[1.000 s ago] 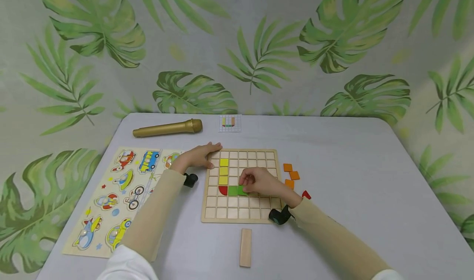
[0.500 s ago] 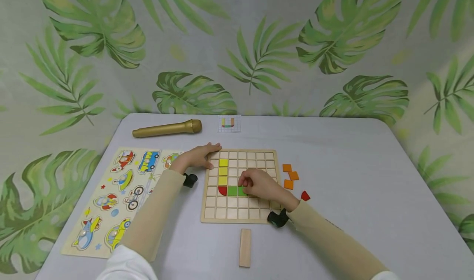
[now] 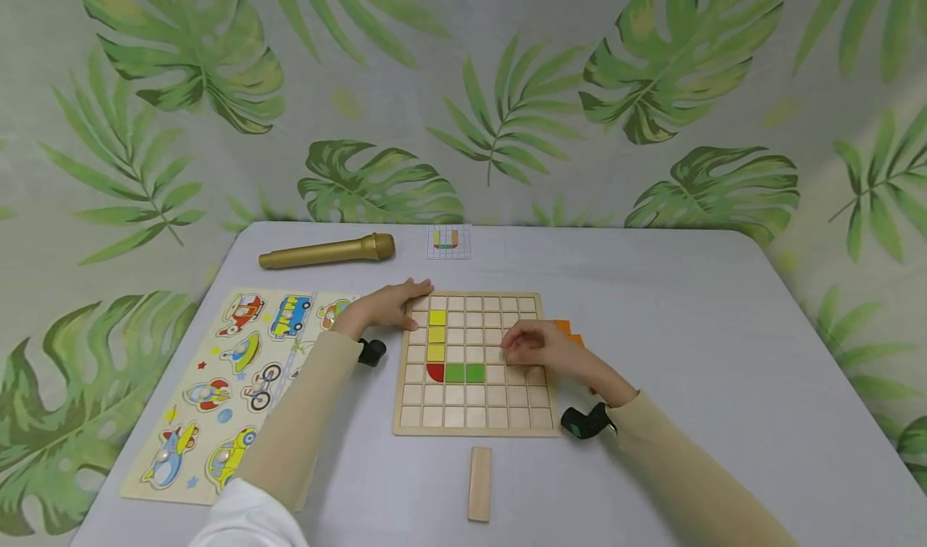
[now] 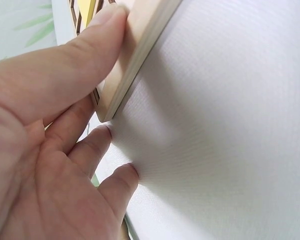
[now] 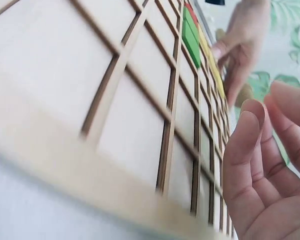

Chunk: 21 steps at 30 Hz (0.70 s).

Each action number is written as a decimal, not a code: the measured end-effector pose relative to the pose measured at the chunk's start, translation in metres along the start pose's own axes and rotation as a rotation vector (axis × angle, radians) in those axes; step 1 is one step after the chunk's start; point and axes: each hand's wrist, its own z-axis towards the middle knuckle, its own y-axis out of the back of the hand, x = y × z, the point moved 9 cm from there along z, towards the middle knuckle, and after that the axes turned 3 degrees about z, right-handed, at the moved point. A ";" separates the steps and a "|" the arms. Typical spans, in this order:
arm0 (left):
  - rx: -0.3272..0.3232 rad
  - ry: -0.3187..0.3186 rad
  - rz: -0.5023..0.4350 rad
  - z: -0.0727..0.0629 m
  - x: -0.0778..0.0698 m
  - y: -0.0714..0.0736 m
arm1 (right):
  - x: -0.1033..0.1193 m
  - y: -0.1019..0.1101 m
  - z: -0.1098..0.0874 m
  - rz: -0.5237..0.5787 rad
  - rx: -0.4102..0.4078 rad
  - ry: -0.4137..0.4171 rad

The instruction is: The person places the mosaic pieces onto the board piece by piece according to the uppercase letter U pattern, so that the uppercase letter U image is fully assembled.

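A wooden grid board point(image 3: 445, 417) lies on the table. Three yellow square tiles point(image 3: 437, 335) form a column in it, with a red rounded tile point(image 3: 435, 372) below and two green square tiles point(image 3: 465, 372) beside that. At the board's far left corner, my left hand point(image 3: 387, 302) rests its thumb point(image 4: 102, 37) on the rim while its other fingers reach past the corner onto the cloth. Over the board's right side hovers my right hand point(image 3: 546, 347), fingers loosely bent and nothing visible between them. It partly covers the orange tiles point(image 3: 562, 325) and hides most of a red tile.
A peg puzzle board point(image 3: 181, 394) with vehicle pictures lies under the left forearm. A gold toy microphone point(image 3: 327, 251) and a small pattern card point(image 3: 448, 242) lie at the back. In front of the grid is a plain wooden strip point(image 3: 479, 484).
My right hand has let go of the second green tile, which lies in its cell, and has moved right toward the orange tiles. My left hand has stayed at the board's corner.
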 end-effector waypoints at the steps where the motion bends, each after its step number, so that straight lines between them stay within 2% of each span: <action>1: -0.001 -0.005 0.003 0.000 0.000 0.000 | -0.001 0.005 -0.003 0.011 -0.010 -0.001; 8: 0.000 -0.018 0.015 0.001 0.000 0.000 | -0.019 0.039 -0.031 0.055 -0.123 -0.088; 14: 0.008 -0.009 0.014 0.003 0.001 -0.001 | -0.034 0.062 -0.061 0.085 -0.165 -0.114; 21: 0.008 -0.004 0.007 0.001 0.001 -0.001 | -0.053 0.089 -0.092 0.034 -0.254 -0.185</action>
